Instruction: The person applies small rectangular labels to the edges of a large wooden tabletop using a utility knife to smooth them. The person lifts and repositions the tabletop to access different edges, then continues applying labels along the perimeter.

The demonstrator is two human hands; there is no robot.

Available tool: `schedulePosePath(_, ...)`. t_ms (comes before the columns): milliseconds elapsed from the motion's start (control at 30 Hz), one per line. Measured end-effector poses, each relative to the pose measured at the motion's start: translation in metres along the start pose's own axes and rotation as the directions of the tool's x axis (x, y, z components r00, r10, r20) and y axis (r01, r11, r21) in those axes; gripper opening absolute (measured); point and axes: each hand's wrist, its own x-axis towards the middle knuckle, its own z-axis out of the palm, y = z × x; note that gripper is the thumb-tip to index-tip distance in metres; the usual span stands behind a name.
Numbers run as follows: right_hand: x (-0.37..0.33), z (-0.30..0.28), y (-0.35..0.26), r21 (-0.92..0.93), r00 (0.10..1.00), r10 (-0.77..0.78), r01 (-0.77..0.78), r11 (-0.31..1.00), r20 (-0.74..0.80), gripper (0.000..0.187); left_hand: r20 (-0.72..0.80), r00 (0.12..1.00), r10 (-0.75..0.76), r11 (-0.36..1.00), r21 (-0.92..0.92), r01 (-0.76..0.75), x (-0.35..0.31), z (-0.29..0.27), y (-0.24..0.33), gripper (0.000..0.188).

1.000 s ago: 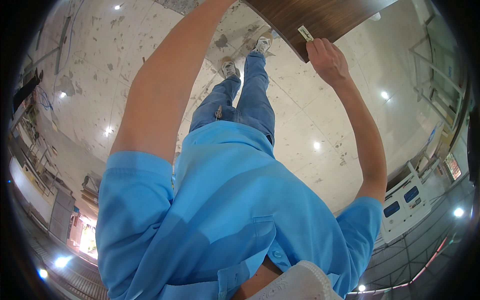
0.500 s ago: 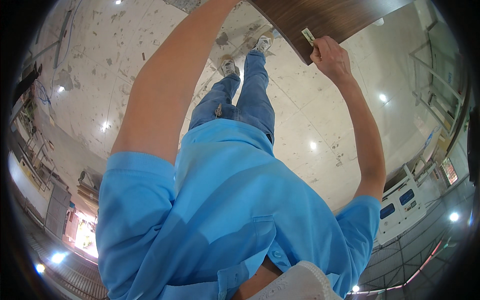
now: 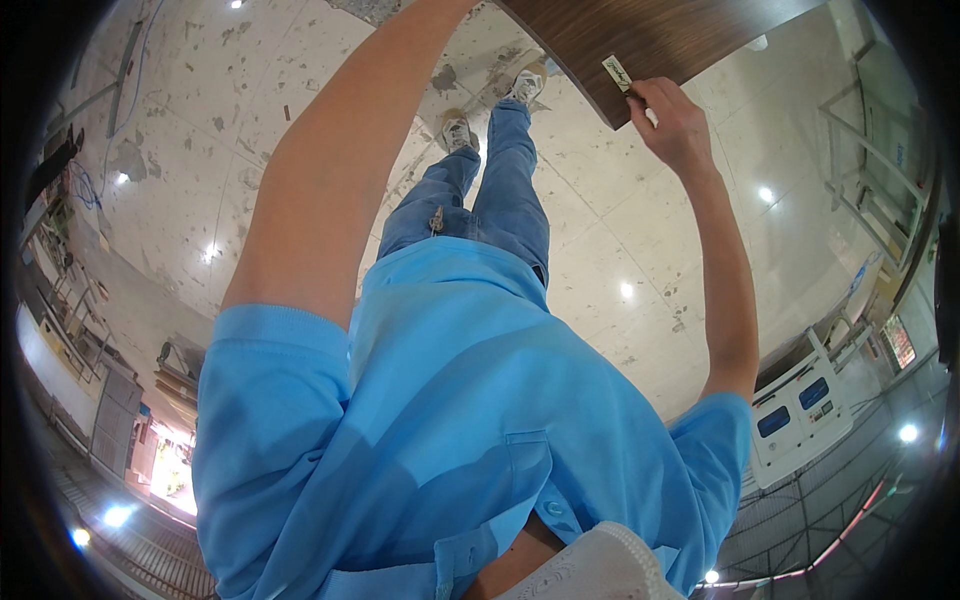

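a person's right hand (image 3: 677, 122) reaches to the near corner of a dark brown wooden board (image 3: 690, 40), which juts in from the top of the view. a small pale label (image 3: 615, 72) with dark markings is on the board, close to that corner and just in from its left edge, slanting much as the edge does. it lies up and to the left of the hand, its lower end meeting the fingertips.

the fingers are bent, with the thumb below them; whether they pinch the label or only press on it, i cannot tell. touching just the end probably serves to control the strip while its face is uncovered. the wrist and forearm come in from beyond the right edge of the board, which seems to keep the arm off the wood.

the left arm (image 3: 350, 150) stretches up and out of view, so its hand is hidden; it may be steadying the board, though that is a guess. the feet, in pale shoes (image 3: 527, 87), stand on a stained, light floor (image 3: 590, 240).
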Motion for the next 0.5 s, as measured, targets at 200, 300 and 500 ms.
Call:
schedulePosePath(200, 0.000, 0.010, -0.008, -0.219, 0.994, -0.066, 0.084, 0.972, 0.088, 0.015, 0.006, 1.000, -0.002, 1.000, 0.012, 0.002, 0.000, 0.000, 0.000, 0.024)
schedulePosePath(300, 0.001, 0.014, -0.008, -0.213, 0.997, -0.011, 0.027, 0.977, 0.074, 0.009, 0.010, 1.000, -0.002, 1.000, 0.016, 0.002, 0.000, 0.000, 0.000, 0.024)
schedulePosePath(500, 0.001, 0.018, -0.010, -0.083, 0.993, 0.115, -0.113, 0.990, 0.025, 0.008, 0.005, 1.000, 0.008, 1.000, 0.019, -0.008, 0.000, -0.001, 0.001, 0.025)
